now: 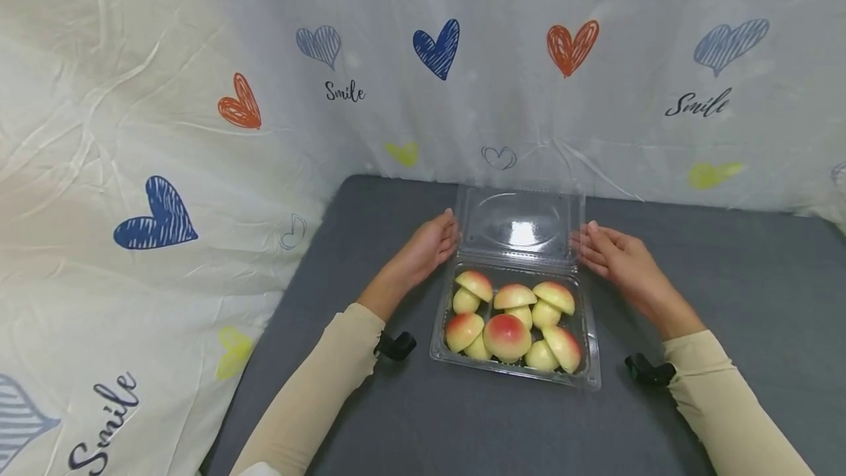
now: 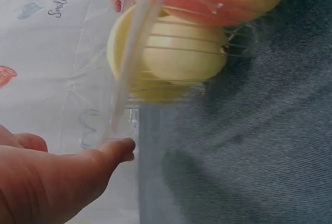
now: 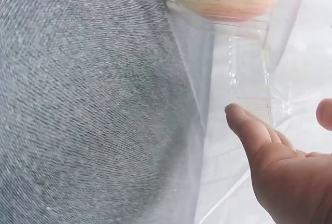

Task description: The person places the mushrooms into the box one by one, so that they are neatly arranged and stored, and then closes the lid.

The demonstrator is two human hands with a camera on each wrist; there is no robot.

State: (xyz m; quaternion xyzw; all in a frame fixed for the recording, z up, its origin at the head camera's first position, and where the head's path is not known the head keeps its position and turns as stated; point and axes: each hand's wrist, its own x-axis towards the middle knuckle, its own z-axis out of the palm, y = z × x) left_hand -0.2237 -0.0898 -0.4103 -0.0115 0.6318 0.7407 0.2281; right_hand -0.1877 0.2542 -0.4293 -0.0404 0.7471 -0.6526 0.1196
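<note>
A clear plastic clamshell box [image 1: 515, 373] sits on the grey cloth, its lid [image 1: 489, 222] folded back on the far side. Inside are several mushroom-shaped pieces [image 1: 507, 336] with yellow-and-red caps and pale stems. My left hand [image 1: 428, 242] is at the lid's left edge, its fingertips [image 2: 124, 146] right by the clear plastic in the left wrist view. On the opposite side, my right hand [image 1: 617, 259] is at the lid's right edge. The right wrist view shows its fingers [image 3: 251, 130] nearly straight beside the plastic, with the thumb [image 3: 326, 114] apart from them.
A grey cloth-covered table [image 1: 370, 424] lies under the box. White curtains [image 1: 496, 109] printed with hearts and "Smile" hang behind and to the left. Dark bands with protruding mounts [image 1: 395, 346] are at both sleeve cuffs.
</note>
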